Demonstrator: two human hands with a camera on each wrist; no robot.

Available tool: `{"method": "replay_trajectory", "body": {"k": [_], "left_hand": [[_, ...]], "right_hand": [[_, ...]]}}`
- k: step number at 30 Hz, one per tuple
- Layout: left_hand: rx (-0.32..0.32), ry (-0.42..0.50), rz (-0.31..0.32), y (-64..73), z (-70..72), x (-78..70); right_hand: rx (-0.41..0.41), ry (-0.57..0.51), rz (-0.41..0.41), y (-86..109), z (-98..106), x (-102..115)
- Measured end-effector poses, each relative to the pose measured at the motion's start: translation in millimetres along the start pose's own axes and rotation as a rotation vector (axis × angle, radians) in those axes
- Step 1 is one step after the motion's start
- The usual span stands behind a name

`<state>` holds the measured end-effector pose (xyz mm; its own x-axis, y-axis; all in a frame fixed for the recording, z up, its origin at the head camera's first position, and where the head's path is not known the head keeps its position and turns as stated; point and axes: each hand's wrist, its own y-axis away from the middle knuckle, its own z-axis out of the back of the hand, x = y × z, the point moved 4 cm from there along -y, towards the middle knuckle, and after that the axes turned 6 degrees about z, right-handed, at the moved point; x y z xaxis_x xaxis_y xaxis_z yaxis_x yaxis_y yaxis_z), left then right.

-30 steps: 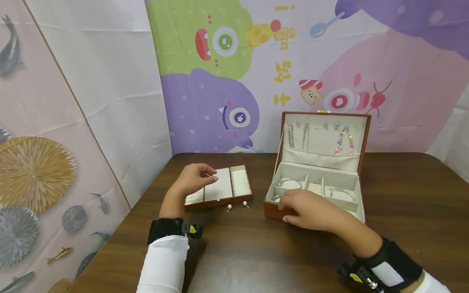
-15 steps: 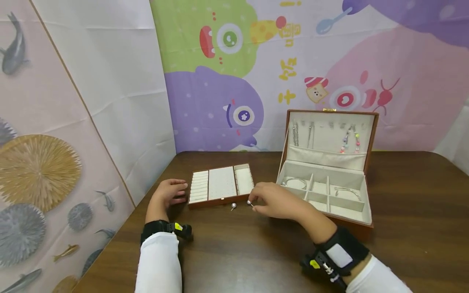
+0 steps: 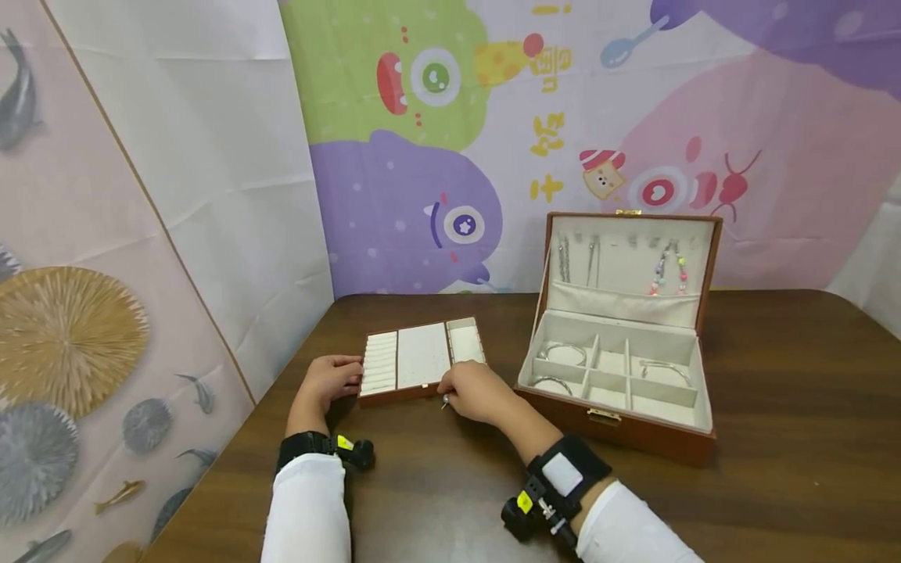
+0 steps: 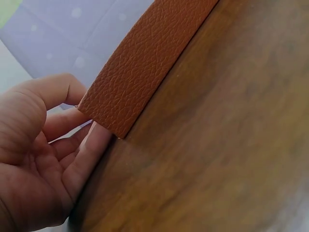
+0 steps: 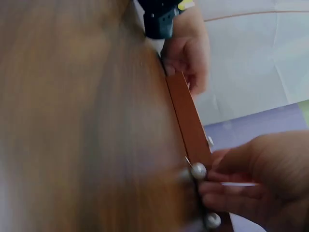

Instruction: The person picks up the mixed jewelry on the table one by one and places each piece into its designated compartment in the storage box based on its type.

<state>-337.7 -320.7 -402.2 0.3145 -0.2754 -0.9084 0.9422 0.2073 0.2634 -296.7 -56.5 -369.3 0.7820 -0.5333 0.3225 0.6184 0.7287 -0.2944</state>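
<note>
A shallow brown leather jewelry tray [image 3: 422, 352] with cream ring rolls lies left of centre in the head view. My left hand [image 3: 328, 381] grips its left end, fingers at the leather corner [image 4: 108, 104] in the left wrist view. By the tray's front side, my right hand [image 3: 479, 391] reaches down to a pearl earring [image 3: 445, 400], fingertips right at it. The right wrist view shows that pearl [image 5: 198, 170] beside slightly parted fingertips, and a second pearl earring [image 5: 212, 221] lower down. The right hand hides the second one in the head view.
An open brown jewelry box [image 3: 619, 407] stands at the right, its divided compartments holding silver bracelets [image 3: 563, 354]. Necklaces and a colourful bead string [image 3: 681, 274] hang in its raised lid. A printed cloth [image 3: 436, 156] hangs behind the wooden table [image 3: 422, 500].
My right hand has moved left from the jewelry box, past the right earring, to the left earring. My left hand has lowered from over the tray to its left end.
</note>
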Motion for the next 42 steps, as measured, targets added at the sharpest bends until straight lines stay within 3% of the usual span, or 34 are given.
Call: {"method": "replay_trajectory", "body": {"k": [6,12,16,21,24,33,42], "left_hand": [[-0.011,0.006,-0.008,-1.5,-1.1,-0.1],[-0.021,0.003,0.006,-1.6,1.1,3.7],[-0.028,0.004,0.005,-2.0,3.6,3.2],[-0.032,0.003,-0.001,-1.9,2.3,1.0],[-0.032,0.007,0.008,-3.6,1.4,2.7],[-0.027,0.028,-0.011,-4.6,-2.2,1.5],[-0.028,0.022,0.0,-4.7,2.0,5.2]], "right_hand": [[-0.033,0.112,-0.046,-3.9,-10,0],[-0.047,0.133,-0.032,-1.3,-16,1],[-0.125,0.128,-0.006,-4.9,-9,3],[-0.287,0.121,-0.004,-9.5,6,2],[-0.325,0.124,-0.008,-14.3,11,-2],[-0.213,0.166,-0.024,-31.5,25,-12],[-0.105,0.133,0.05,-39.4,14,-15]]}}
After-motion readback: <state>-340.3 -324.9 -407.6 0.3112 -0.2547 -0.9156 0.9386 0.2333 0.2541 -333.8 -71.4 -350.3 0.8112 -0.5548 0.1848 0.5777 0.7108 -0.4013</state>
